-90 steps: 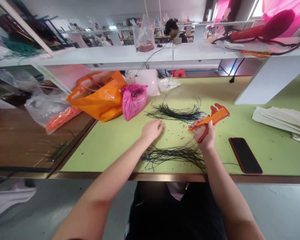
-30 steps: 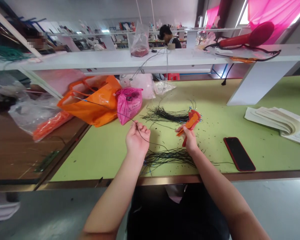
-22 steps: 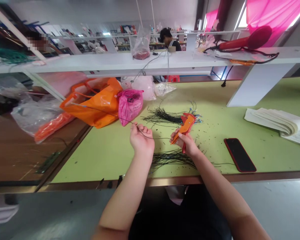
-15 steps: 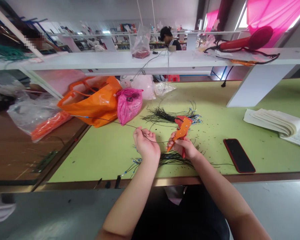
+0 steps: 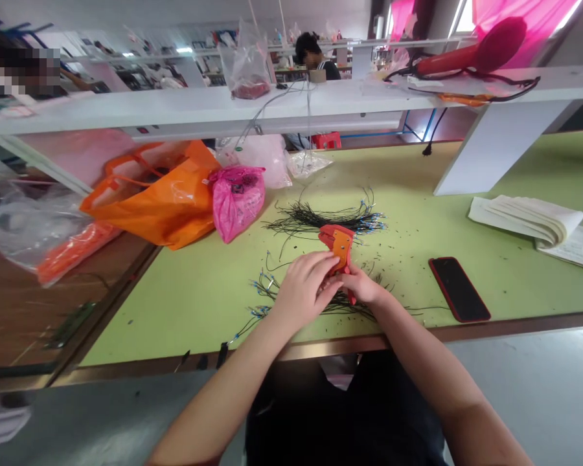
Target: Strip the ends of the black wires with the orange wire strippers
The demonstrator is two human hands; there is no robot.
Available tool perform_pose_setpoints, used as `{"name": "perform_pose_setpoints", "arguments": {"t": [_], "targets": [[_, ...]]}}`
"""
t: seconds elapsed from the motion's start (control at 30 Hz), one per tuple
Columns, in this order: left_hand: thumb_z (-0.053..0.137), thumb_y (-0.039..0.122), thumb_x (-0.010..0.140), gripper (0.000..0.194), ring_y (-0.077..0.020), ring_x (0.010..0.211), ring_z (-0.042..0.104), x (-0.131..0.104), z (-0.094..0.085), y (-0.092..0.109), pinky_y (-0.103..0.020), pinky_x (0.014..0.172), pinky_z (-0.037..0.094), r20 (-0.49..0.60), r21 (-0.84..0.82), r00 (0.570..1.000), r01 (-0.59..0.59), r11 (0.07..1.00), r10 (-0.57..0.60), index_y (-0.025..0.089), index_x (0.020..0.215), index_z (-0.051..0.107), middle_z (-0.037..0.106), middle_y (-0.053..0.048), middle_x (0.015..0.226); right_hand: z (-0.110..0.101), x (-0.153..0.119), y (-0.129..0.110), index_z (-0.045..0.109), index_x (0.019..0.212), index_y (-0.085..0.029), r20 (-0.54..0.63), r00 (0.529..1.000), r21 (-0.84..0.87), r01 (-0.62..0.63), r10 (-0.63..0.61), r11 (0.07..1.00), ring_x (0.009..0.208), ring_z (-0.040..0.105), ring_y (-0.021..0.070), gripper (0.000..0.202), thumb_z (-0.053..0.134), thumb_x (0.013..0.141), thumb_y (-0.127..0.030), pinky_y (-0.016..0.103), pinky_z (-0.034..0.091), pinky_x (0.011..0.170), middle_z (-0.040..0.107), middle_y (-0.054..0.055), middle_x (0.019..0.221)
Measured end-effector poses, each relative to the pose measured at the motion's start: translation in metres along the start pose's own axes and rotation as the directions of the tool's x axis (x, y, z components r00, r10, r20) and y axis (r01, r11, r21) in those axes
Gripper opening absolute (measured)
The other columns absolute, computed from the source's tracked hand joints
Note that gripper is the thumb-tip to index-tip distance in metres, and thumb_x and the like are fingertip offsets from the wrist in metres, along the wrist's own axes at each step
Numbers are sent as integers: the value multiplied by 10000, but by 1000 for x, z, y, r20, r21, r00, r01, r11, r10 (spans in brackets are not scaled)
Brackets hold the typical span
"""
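My right hand [image 5: 359, 285] is wrapped round the handles of an orange and red hand tool [image 5: 341, 246], whose head points away from me. My left hand [image 5: 304, 285] is against the tool and the right fingers, its own fingers bent together; what they pinch, if anything, is hidden. Beyond the tool lies a bundle of thin black wires [image 5: 311, 217] with blue and silver ends at its right. A second bundle of black wires [image 5: 359, 307] lies under my hands, with blue ends [image 5: 261, 310] showing on the left.
Left of the wires stand a pink bag [image 5: 238, 200] and an orange bag [image 5: 175, 200]. A phone [image 5: 459, 289] and folded papers [image 5: 529, 217] lie on the right. A white shelf [image 5: 184, 103] crosses above the green table [image 5: 165, 310]. A person [image 5: 315, 55] sits beyond.
My left hand has moved right, from an upturned pose with a wire across it, to the tool. The tool is now more upright. The view has shifted slightly.
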State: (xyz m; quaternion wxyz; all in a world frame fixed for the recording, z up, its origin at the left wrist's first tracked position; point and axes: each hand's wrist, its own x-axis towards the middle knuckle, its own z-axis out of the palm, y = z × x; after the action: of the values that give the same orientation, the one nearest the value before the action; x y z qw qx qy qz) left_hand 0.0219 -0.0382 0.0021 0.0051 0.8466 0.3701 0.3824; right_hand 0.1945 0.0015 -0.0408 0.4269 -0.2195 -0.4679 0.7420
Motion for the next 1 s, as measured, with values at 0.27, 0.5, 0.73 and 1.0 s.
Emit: {"name": "perform_pose_setpoints", "arguments": {"t": [0.27,0.5,0.73,1.0], "targets": [[533,298,1028,217,-170,725,659,13,17,-51,-280,683,517,32,-40,998,57,998,-55,210,1030,731,690,-26,787,-12,3,-12,622,999,-182,-19,993,262,116,-115,958,730,614,186,333,757,809,-419,368,570,758,634,13,772],[528,187,1015,204,-129,719,657,11,8,-63,-239,686,512,-205,-70,967,138,988,-150,187,1038,731,723,-27,838,-30,-9,-26,632,1003,-149,130,991,220,-16,-13,975,740,648,191,411,665,910,-548,384,587,757,651,38,782],[446,76,985,327,-139,695,609,-1,5,-63,-243,638,474,-141,1,987,83,997,-82,210,1154,691,640,-15,800,-33,-15,-21,638,1039,-100,346,907,106,-291,239,951,743,724,233,538,654,898,-618,359,601,696,690,79,803],[419,42,964,337,-163,722,584,-4,2,-59,-264,611,436,-145,94,987,76,993,-62,211,1120,665,597,-16,786,-30,-16,-21,629,1007,-99,386,885,95,-321,262,942,689,727,234,574,637,881,-659,357,602,642,677,70,773]]}}
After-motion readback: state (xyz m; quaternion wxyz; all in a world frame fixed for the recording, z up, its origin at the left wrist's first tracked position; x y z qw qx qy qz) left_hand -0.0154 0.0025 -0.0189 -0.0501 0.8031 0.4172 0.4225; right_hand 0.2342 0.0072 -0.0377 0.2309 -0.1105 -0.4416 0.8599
